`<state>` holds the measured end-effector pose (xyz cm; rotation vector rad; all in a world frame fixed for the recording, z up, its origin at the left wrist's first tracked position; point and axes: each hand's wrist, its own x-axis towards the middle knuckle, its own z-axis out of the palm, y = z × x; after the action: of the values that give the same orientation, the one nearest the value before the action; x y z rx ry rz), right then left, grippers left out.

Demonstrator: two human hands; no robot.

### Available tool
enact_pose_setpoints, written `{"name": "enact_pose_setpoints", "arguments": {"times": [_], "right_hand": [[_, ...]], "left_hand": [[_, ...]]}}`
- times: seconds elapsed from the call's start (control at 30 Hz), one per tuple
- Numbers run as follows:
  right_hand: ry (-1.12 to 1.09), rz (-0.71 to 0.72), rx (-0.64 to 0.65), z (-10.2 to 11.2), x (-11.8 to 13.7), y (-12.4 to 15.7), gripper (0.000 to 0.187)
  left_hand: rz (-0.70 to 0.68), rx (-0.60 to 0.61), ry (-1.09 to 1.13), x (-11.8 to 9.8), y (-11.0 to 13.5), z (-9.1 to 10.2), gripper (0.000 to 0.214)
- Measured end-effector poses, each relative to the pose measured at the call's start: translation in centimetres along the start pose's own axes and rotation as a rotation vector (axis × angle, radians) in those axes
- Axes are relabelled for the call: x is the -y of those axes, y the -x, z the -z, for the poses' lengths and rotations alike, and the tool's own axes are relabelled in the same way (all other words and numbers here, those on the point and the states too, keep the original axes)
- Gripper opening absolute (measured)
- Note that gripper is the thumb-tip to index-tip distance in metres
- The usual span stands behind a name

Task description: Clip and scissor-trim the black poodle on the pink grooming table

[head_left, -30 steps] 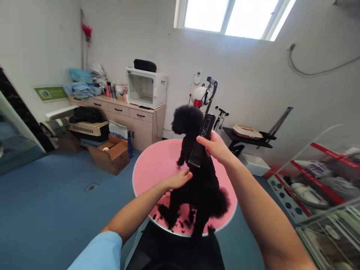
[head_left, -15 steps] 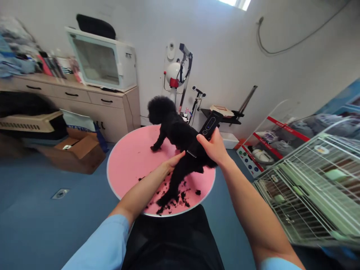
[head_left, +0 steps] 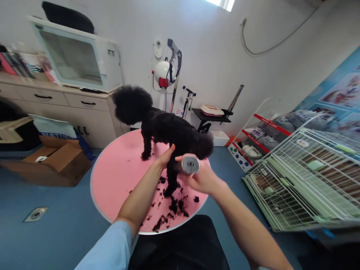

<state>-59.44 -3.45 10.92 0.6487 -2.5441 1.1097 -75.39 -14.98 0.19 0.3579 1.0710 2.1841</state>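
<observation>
A black curly-coated dog (head_left: 171, 125) stands on a round pink grooming table (head_left: 112, 172), its head to the left. My left hand (head_left: 165, 159) is closed around the upper part of its hind leg, the thumb against the flank and the other fingers mostly hidden. In my right hand (head_left: 204, 178) is a hair clipper (head_left: 190, 164), its round grey end facing me. The clipper's blade is hidden, close to the dog's rear. Tufts of cut black hair (head_left: 174, 205) lie below the hind legs, near the table's front edge.
Wire cages (head_left: 306, 176) and a rack (head_left: 257, 138) with bags stand at the right. Behind the table are a white-and-red dryer (head_left: 163, 75) and a black shelf (head_left: 210, 117). A cardboard box (head_left: 59, 161) sits on the floor at left, before wooden drawers (head_left: 95, 123).
The dog's hind leg has come from stretched back to upright beneath it. My right hand has lowered and turned the clipper, so its end faces me. The view has shifted right.
</observation>
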Motion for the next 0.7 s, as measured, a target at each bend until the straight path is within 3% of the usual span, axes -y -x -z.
{"name": "enact_pose_setpoints", "arguments": {"times": [0.07, 0.17, 0.27, 0.33, 0.43, 0.57, 0.7], "right_hand": [[-0.101, 0.02, -0.048, -2.4, -1.2, 3.3, 0.04], [-0.36, -0.076, -0.337, -4.5, -3.7, 7.0, 0.038], [-0.511, -0.139, -0.764, -4.2, -5.7, 6.7, 0.043], [-0.526, -0.147, -0.921, -3.4, -6.5, 4.8, 0.046], [-0.529, -0.121, -0.867, -2.8, -7.1, 2.3, 0.045], [-0.532, -0.155, -0.667, -3.5, -7.7, 2.7, 0.04], [-0.675, -0.074, -0.769, -4.0, -8.6, 3.4, 0.038]], "left_hand": [[-0.012, -0.024, 0.032, -0.3, 0.1, 0.1, 0.053], [-0.036, -0.01, 0.053, -0.7, 0.2, 0.3, 0.054], [-0.102, 0.004, 0.069, -0.9, 0.1, 0.4, 0.056], [-0.165, -0.007, 0.069, -0.9, 0.0, 0.3, 0.056], [-0.247, -0.053, 0.034, -0.9, 0.1, 0.0, 0.055], [-0.243, -0.046, 0.003, -1.4, 0.8, -1.0, 0.061], [-0.242, 0.031, -0.02, -1.9, 1.6, -2.1, 0.062]]}}
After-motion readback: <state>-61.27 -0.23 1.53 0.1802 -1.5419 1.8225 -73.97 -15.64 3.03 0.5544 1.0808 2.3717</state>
